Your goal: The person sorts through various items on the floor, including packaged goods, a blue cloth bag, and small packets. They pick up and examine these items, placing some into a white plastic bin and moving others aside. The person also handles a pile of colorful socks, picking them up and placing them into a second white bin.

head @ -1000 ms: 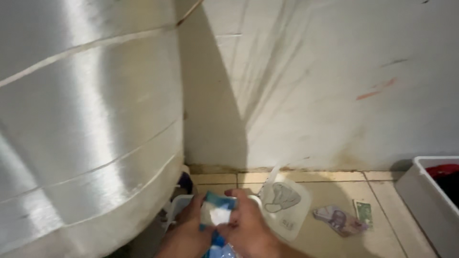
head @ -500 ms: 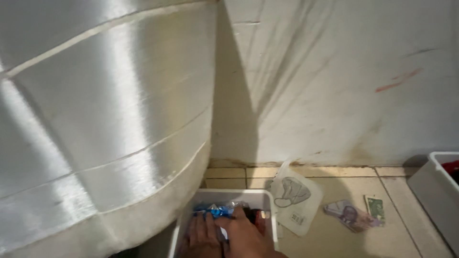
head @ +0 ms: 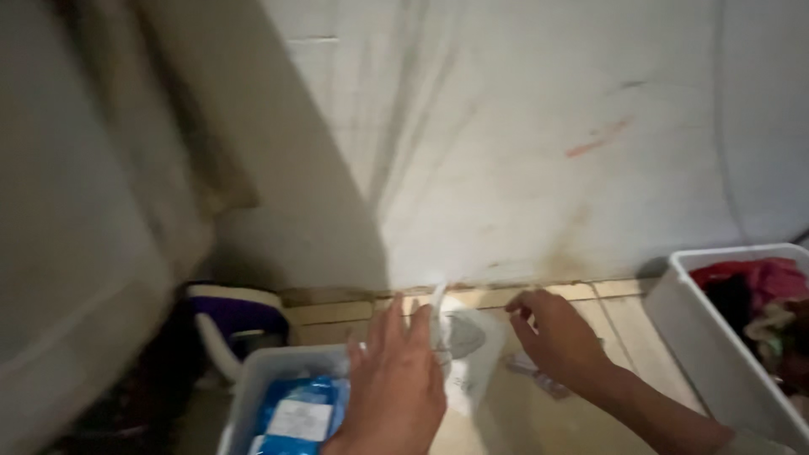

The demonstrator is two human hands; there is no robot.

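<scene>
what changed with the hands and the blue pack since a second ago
The blue pack, held in both hands a second ago, now lies let go in the white bin. The left hand has lifted, open, above the bin's edge. The right hand has moved right, toward the clear pouch on the floor, touching nothing. The pouch and the laundry tub stayed put.

Clear plastic pouch [head: 462,341], seemingly upright, on tiled floor

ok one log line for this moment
left hand: open, over white bin | right hand: open, by plastic pouch | blue packet in bin
</scene>
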